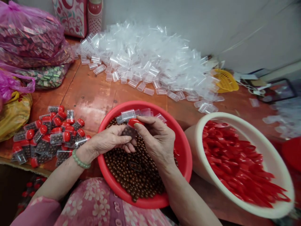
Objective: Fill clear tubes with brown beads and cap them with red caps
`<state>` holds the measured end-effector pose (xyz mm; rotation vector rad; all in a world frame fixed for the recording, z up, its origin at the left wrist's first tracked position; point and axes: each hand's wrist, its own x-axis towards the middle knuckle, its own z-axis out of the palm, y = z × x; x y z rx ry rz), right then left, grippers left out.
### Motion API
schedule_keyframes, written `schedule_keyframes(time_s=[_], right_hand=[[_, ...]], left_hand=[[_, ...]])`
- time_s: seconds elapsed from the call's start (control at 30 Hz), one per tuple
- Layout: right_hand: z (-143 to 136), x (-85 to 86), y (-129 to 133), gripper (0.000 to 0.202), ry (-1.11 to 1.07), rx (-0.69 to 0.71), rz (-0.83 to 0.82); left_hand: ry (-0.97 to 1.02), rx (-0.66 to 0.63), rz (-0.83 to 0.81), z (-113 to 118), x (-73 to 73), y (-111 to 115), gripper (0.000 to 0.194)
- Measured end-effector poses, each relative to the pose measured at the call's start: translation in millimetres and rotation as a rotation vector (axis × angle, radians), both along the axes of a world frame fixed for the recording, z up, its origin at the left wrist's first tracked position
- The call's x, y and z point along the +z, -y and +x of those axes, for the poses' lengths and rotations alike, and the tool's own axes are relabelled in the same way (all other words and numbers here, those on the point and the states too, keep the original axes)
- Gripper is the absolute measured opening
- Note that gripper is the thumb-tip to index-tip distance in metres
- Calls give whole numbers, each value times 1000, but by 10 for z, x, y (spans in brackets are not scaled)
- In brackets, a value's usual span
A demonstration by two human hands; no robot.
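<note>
Over a red basin (185, 150) of brown beads (136, 179), my left hand (115, 138) holds the body of a small clear container (129, 132) filled with dark beads. My right hand (157, 138) pinches the red cap (135, 122) at its upper end. Several clear containers without caps (128, 115) lie in the back of the basin, just behind my hands. To the left, several filled containers with red caps (60, 138) are piled on the table.
A large heap of clear containers (150, 56) spreads along the wall. At the right stands a cream basin (261, 135) of red plastic pieces (235, 169). Pink bags (33, 34) sit at the left; a yellow basket (225, 81) lies behind.
</note>
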<state>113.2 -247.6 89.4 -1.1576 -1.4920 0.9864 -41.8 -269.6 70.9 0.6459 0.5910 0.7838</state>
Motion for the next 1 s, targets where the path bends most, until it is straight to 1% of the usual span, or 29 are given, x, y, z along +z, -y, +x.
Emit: schedule_keyframes(time_s=[0.1,0.17,0.2,0.27,0.33,0.4,0.47,0.57,0.63,0.77,0.87,0.93,0.97,1.0], right_hand=[[27,-51,-16,11,68,34,27],[71,-63,-32,18,185,90,109],[94,-60,-40,26,262,132,178],[129,-45,-55,50,425,237,329],[139,-37,-64,71,568,319,434],[123,-46,-66,78,692,332,509],[94,-68,-64,72,774,284,596],[53,-84,-61,59,796,212,701],[36,-74,-61,56,804,202,736],[19,-49,-59,56,839,207,780],[42,-61,-73,59,828,220,765],[87,-82,-99,62,788,204,712],[116,-96,-115,63,749,157,663],[147,-112,-130,64,696,71,611]], left_hand=[[-22,28,-28,18,-24,4,32],[-5,32,-34,26,-28,7,37],[7,35,-29,29,-27,7,38],[19,60,-7,30,-23,6,37],[25,93,5,32,-21,0,35],[40,108,3,35,-28,-9,35],[49,111,6,42,-43,-15,35],[32,132,36,46,-62,-14,34],[31,130,53,39,-65,-9,33],[51,111,64,18,-54,2,31],[40,113,69,21,-40,3,32],[21,150,57,32,-33,-1,36],[6,192,38,38,-30,-4,38],[-14,243,12,44,-29,-8,39]])
